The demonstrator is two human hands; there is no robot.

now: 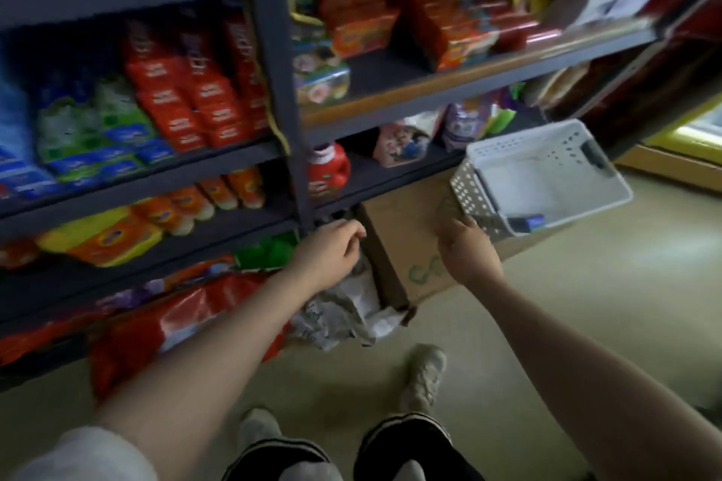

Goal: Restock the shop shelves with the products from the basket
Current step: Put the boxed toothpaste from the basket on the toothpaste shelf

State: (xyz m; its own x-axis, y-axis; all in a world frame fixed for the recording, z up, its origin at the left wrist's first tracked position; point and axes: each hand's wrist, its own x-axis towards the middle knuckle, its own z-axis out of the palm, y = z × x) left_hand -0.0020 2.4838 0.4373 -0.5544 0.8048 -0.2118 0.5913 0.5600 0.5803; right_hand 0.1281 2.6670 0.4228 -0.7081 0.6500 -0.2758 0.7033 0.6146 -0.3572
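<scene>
A white perforated plastic basket point(547, 176) hangs tilted at the right, in front of the lower shelves. My right hand point(467, 252) grips its near corner from below. A small dark blue item point(527, 223) lies in the basket's near end; the rest of its floor looks bare. My left hand point(332, 250) hovers with loosely curled fingers and holds nothing, just below the dark shelf post point(273, 90). A red detergent bottle point(328, 170) stands on the shelf above that hand. The view is blurred.
Dark metal shelves point(390, 98) carry red, blue and green packets, orange bottles and boxes. A brown cardboard box point(406, 238) sits on the floor under the basket, with crumpled white plastic point(347, 316) beside it. Red bags point(156, 324) lean at lower left. My feet stand on beige floor.
</scene>
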